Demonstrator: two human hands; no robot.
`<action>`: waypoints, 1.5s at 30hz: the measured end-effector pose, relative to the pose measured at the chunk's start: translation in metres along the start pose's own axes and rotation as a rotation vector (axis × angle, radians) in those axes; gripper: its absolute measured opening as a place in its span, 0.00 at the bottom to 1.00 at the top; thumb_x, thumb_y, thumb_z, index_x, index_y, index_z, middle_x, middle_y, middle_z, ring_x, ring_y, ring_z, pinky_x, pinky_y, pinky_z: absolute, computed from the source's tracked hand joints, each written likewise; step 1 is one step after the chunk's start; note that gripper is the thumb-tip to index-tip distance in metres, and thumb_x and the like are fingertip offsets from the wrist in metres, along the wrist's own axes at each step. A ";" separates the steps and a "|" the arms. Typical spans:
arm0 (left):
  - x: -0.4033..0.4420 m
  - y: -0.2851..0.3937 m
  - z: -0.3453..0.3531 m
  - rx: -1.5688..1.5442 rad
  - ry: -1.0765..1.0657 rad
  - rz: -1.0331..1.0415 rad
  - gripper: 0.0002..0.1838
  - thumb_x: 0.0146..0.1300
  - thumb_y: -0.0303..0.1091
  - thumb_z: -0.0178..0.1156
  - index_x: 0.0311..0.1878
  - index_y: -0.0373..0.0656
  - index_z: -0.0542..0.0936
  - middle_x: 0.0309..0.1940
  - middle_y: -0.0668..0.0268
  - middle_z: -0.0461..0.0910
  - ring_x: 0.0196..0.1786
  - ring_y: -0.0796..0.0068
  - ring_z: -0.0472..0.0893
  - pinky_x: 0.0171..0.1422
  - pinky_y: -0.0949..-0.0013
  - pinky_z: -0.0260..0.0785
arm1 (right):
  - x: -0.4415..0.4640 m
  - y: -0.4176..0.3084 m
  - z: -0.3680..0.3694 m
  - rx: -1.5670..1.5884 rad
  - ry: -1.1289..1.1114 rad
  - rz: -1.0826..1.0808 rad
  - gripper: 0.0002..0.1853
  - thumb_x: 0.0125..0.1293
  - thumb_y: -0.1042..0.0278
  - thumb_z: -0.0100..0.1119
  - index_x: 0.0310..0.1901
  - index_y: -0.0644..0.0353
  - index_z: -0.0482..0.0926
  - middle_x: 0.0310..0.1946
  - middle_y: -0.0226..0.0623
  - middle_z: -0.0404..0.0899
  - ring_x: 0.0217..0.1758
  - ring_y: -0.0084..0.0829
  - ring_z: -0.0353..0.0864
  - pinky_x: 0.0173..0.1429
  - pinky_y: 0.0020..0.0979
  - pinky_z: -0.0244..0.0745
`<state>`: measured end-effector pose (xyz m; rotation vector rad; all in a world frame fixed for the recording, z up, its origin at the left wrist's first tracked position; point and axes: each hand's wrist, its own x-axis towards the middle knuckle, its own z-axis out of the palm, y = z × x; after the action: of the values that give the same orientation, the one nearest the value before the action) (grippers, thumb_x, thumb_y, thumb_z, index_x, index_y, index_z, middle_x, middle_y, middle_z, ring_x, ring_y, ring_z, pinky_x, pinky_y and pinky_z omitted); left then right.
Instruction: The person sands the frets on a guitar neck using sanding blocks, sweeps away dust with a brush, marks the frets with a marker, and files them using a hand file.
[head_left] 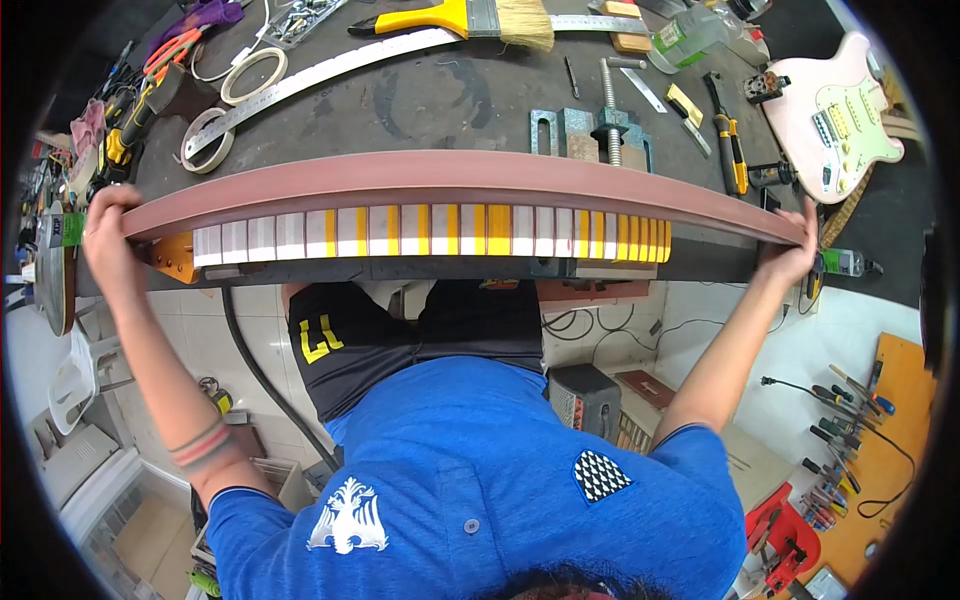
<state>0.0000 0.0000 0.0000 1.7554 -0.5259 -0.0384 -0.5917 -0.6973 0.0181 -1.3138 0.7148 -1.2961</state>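
Note:
A long reddish-brown bar (450,176) stretches across the bench edge, curved by the wide lens. My left hand (108,232) is closed around its left end, fingers curled over the top. At the opposite end, my right hand (793,255) grips the bar with one finger pointing up along its tip. Just on the near side of the bar lies a guitar neck (350,232), its fretboard covered in white and yellow tape strips between the frets. The wooden headstock (174,256) shows beside my left hand. Whether the bar touches the frets, I cannot tell.
Behind the bar stands a vise (600,130) on the dark bench (340,120). A long steel ruler (330,72), a yellow-handled brush (470,18), tape rolls (253,77) and a utility knife (732,140) lie further back. A pink guitar body (838,110) rests at the right.

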 end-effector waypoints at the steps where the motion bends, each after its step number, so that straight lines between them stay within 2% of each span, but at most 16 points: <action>1: 0.006 -0.027 -0.031 0.120 0.116 0.011 0.08 0.75 0.23 0.52 0.46 0.39 0.82 0.45 0.62 0.82 0.51 0.70 0.80 0.63 0.67 0.72 | 0.005 -0.011 -0.004 -0.019 -0.005 -0.016 0.23 0.84 0.57 0.46 0.67 0.63 0.79 0.33 0.35 0.81 0.41 0.34 0.85 0.60 0.42 0.83; 4: 0.065 -0.045 -0.221 0.015 0.276 -0.027 0.08 0.74 0.26 0.53 0.45 0.38 0.82 0.44 0.64 0.82 0.48 0.71 0.80 0.60 0.67 0.73 | -0.098 0.016 0.094 0.128 -0.184 0.072 0.24 0.85 0.56 0.44 0.65 0.69 0.77 0.34 0.37 0.82 0.42 0.36 0.85 0.55 0.38 0.80; 7: 0.042 -0.070 -0.144 -0.025 0.225 -0.044 0.08 0.74 0.26 0.52 0.44 0.38 0.82 0.44 0.64 0.83 0.47 0.72 0.80 0.59 0.67 0.73 | -0.055 -0.004 0.042 -0.065 -0.185 -0.007 0.25 0.84 0.56 0.44 0.66 0.70 0.76 0.35 0.39 0.83 0.44 0.37 0.86 0.55 0.39 0.80; 9: 0.002 0.019 0.008 0.164 0.184 0.065 0.08 0.71 0.23 0.52 0.40 0.39 0.81 0.40 0.66 0.82 0.44 0.73 0.79 0.56 0.69 0.70 | 0.003 0.002 -0.029 -0.127 0.026 0.005 0.28 0.82 0.56 0.41 0.69 0.68 0.77 0.36 0.40 0.85 0.46 0.39 0.87 0.59 0.43 0.82; 11: -0.028 0.052 0.083 -0.067 0.072 0.083 0.07 0.70 0.21 0.51 0.37 0.37 0.79 0.40 0.64 0.81 0.45 0.73 0.78 0.57 0.70 0.69 | 0.047 0.006 -0.087 -0.152 0.170 -0.011 0.27 0.80 0.59 0.42 0.71 0.65 0.79 0.35 0.38 0.83 0.45 0.36 0.86 0.59 0.43 0.83; 15: -0.007 0.033 0.000 0.307 0.119 0.094 0.08 0.72 0.22 0.50 0.41 0.36 0.79 0.44 0.60 0.82 0.49 0.67 0.81 0.60 0.67 0.72 | 0.004 0.011 -0.011 -0.050 0.120 -0.026 0.24 0.81 0.61 0.45 0.68 0.65 0.80 0.32 0.36 0.81 0.45 0.36 0.86 0.58 0.41 0.82; 19: 0.037 -0.060 -0.177 -0.018 0.428 -0.067 0.10 0.73 0.23 0.50 0.44 0.36 0.82 0.43 0.60 0.84 0.46 0.69 0.83 0.58 0.65 0.77 | -0.086 0.008 0.089 0.094 -0.196 -0.029 0.24 0.85 0.57 0.45 0.67 0.69 0.77 0.33 0.38 0.82 0.42 0.39 0.86 0.56 0.40 0.81; 21: 0.037 -0.055 -0.145 0.036 0.353 -0.066 0.09 0.71 0.24 0.52 0.41 0.36 0.83 0.41 0.62 0.84 0.44 0.71 0.82 0.55 0.67 0.75 | -0.062 0.001 0.058 -0.002 -0.191 0.008 0.25 0.85 0.57 0.44 0.68 0.69 0.76 0.34 0.38 0.82 0.42 0.38 0.86 0.57 0.40 0.81; 24: -0.012 0.039 0.042 0.155 0.220 0.080 0.08 0.68 0.24 0.52 0.34 0.37 0.80 0.36 0.64 0.82 0.45 0.73 0.80 0.55 0.69 0.71 | 0.029 0.013 -0.056 -0.024 -0.009 -0.012 0.27 0.80 0.61 0.41 0.70 0.68 0.77 0.33 0.33 0.80 0.43 0.37 0.87 0.61 0.42 0.84; 26: -0.030 0.057 0.078 -0.066 0.063 0.055 0.08 0.68 0.23 0.51 0.37 0.36 0.81 0.37 0.63 0.83 0.46 0.72 0.80 0.56 0.69 0.71 | 0.050 0.006 -0.076 -0.083 0.221 -0.002 0.27 0.78 0.64 0.41 0.70 0.66 0.79 0.32 0.33 0.79 0.45 0.36 0.87 0.65 0.43 0.83; 28: -0.026 0.052 0.055 0.014 0.085 0.053 0.10 0.69 0.22 0.50 0.40 0.35 0.82 0.39 0.61 0.84 0.46 0.72 0.81 0.57 0.69 0.71 | 0.040 0.010 -0.054 -0.092 0.227 -0.030 0.26 0.79 0.64 0.43 0.70 0.66 0.79 0.33 0.34 0.79 0.45 0.36 0.86 0.65 0.43 0.82; 32: 0.026 -0.044 -0.145 0.016 0.383 -0.040 0.11 0.73 0.23 0.48 0.45 0.34 0.82 0.44 0.58 0.84 0.49 0.66 0.83 0.57 0.65 0.77 | -0.069 0.010 0.078 -0.019 -0.075 -0.010 0.26 0.84 0.60 0.42 0.69 0.71 0.76 0.36 0.39 0.82 0.46 0.40 0.86 0.64 0.43 0.79; 35: 0.034 -0.052 -0.146 0.011 0.342 -0.022 0.10 0.72 0.24 0.51 0.42 0.35 0.82 0.43 0.59 0.83 0.46 0.68 0.82 0.56 0.66 0.76 | -0.067 0.004 0.054 -0.019 -0.234 -0.011 0.27 0.85 0.57 0.42 0.70 0.71 0.74 0.36 0.41 0.84 0.46 0.40 0.87 0.62 0.41 0.80; 40: -0.028 0.064 0.091 -0.033 0.126 0.053 0.09 0.67 0.23 0.52 0.35 0.36 0.82 0.37 0.65 0.84 0.43 0.74 0.80 0.55 0.70 0.70 | 0.048 0.002 -0.075 -0.109 0.275 -0.005 0.27 0.79 0.63 0.42 0.71 0.66 0.78 0.33 0.36 0.81 0.43 0.36 0.84 0.71 0.47 0.79; 42: -0.032 0.063 0.077 0.008 0.092 0.059 0.10 0.68 0.23 0.50 0.37 0.35 0.82 0.38 0.64 0.84 0.44 0.74 0.80 0.56 0.70 0.71 | 0.039 0.009 -0.060 -0.058 0.207 -0.037 0.26 0.80 0.63 0.43 0.71 0.66 0.79 0.32 0.36 0.80 0.43 0.36 0.84 0.71 0.47 0.79; 45: 0.005 0.000 -0.057 0.010 0.242 -0.045 0.11 0.71 0.22 0.48 0.44 0.34 0.82 0.42 0.59 0.84 0.45 0.69 0.82 0.56 0.67 0.76 | -0.040 0.007 0.036 -0.042 0.056 -0.066 0.23 0.83 0.58 0.45 0.65 0.69 0.79 0.33 0.36 0.79 0.42 0.37 0.83 0.68 0.46 0.78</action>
<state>0.0216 0.0509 0.0155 1.7518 -0.3108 0.1441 -0.5653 -0.6509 0.0079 -1.3491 0.7464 -1.3825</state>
